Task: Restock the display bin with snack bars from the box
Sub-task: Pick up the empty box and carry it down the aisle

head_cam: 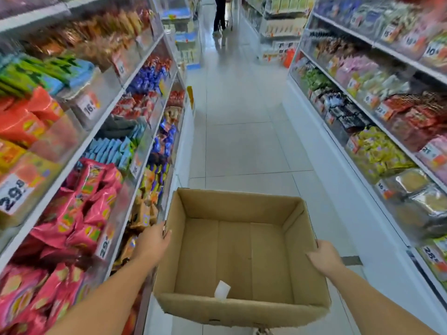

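Observation:
An open brown cardboard box [239,308] is carried in front of me over the aisle floor. It holds no snack bars, only a small white slip of paper [222,289] near its front wall. My left hand [154,240] grips the box's left wall, thumb over the rim. On the opposite wall my right hand [323,258] holds the rim, thumb inside. Bins of pink snack packs [79,213] fill the left shelves beside the box.
Shelves of packaged snacks line both sides of a white tiled aisle [242,141]. Price tags hang on clear bin fronts, such as the tag reading 29 [13,193]. A person's legs [220,15] stand at the far end of the aisle beside a trolley.

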